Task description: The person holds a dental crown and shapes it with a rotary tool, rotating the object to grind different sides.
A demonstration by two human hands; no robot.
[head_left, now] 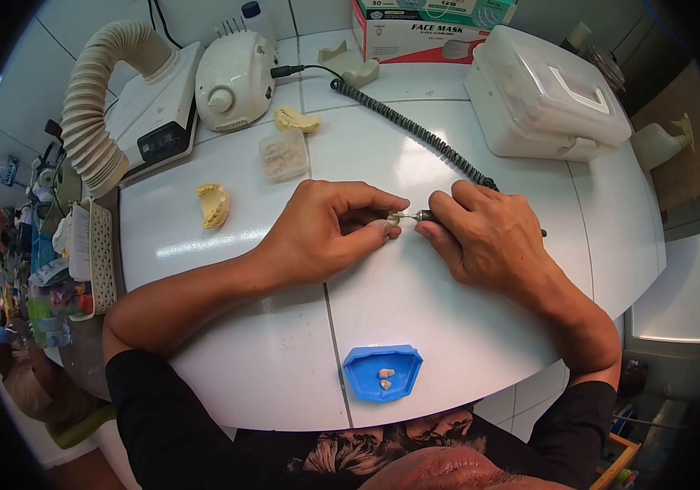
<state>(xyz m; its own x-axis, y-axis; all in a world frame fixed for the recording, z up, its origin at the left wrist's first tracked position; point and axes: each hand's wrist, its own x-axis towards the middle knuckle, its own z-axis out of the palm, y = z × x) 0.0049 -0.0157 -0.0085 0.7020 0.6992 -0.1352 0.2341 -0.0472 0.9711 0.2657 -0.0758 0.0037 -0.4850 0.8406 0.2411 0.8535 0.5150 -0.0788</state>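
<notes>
Near the middle of the white table, my left hand (329, 224) pinches a small pale piece (393, 219) between its fingertips. My right hand (485, 233) is closed around a dark rotary handpiece (425, 216), whose thin metal bit points left and meets the piece or lies very close to it. A coiled black cord (415, 131) runs from the white control unit (236, 82) toward the right hand. Below the hands, a blue tray (356, 385) holds small pale pieces (387, 373).
Yellowish dental casts (214, 205) and a clear tub (283, 155) lie left of centre. A ribbed hose (89, 106) arches over a white machine (158, 122). At the back are a mask box (415, 41) and a white case (546, 98). Another person (35, 384) is at lower left.
</notes>
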